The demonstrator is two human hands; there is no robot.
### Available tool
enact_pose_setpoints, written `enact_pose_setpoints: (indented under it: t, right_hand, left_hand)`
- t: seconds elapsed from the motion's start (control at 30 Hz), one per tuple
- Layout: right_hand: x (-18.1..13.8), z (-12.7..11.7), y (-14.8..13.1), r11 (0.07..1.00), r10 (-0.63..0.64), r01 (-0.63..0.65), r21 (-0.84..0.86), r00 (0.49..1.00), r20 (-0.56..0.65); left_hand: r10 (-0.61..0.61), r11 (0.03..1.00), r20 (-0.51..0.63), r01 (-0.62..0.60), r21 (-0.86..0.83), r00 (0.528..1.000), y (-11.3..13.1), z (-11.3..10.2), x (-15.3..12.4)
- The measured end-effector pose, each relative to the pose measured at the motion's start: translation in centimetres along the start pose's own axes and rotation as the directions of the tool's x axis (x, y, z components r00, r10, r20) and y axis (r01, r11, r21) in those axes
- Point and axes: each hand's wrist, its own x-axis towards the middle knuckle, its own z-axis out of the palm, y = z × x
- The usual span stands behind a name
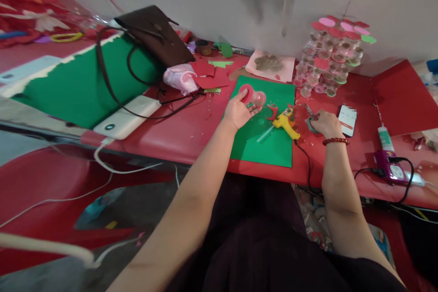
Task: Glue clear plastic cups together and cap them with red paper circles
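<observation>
My left hand [237, 113] is closed on a small clear plastic piece [259, 98] with a pinkish-red disc [246, 94] at one end, held above a green sheet [262, 155]. My right hand [326, 123] has its fingers at the grey-green handles of a pair of scissors [310, 123], close to the red tabletop. The blades point away from me. Between my hands, a yellow glue gun [286, 126] lies on the green sheet with a clear glue stick [265, 134] in its back. Cut red scraps [273, 113] lie beside it.
A stack of clear plastic pieces with coloured discs [328, 59] stands at the back right. A phone [347, 120] lies right of my right hand. A purple power adapter [390, 166] has cables. At left are a brown bag [155, 32] and white power bank [126, 116].
</observation>
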Motion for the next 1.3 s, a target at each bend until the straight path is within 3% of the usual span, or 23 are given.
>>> enact_pose_setpoints:
  t: [0.43,0.7,0.83,0.93,1.1,1.3]
  right_hand:
    - [-1.0,-0.9,-0.4,0.986,-0.008,0.022,-0.167,0.996,0.085]
    - [-0.8,-0.3,0.0,0.989,-0.034,0.037,-0.144,0.999,0.022]
    - [-1.0,-0.4,-0.4,0.999,-0.036,0.034,-0.024,0.993,-0.116]
    - [-1.4,-0.2,-1.6,0.987,-0.074,0.106,0.119,0.967,-0.243]
    - [-2.3,0.9,-3.6,0.920,-0.241,0.313,0.237,0.927,-0.288]
    - [-2.3,2.1,-4.5,0.829,-0.354,0.474,0.298,0.856,-0.377]
  left_hand:
    - [0.001,0.930,-0.096,0.035,0.366,0.995,-0.2,0.4,-0.4]
    - [0.050,0.952,-0.095,-0.018,0.304,0.994,-0.7,-0.3,0.5]
    - [0.041,0.967,-0.060,-0.025,0.255,0.997,-0.8,-0.7,0.8]
    - [0.054,0.967,0.005,-0.054,0.248,0.999,-0.7,-0.6,0.5]
    - [0.031,0.959,0.164,-0.076,0.273,0.986,-0.9,-0.1,-0.2]
    - [0.083,0.921,0.070,-0.103,0.375,0.994,-1.3,0.3,-0.2]
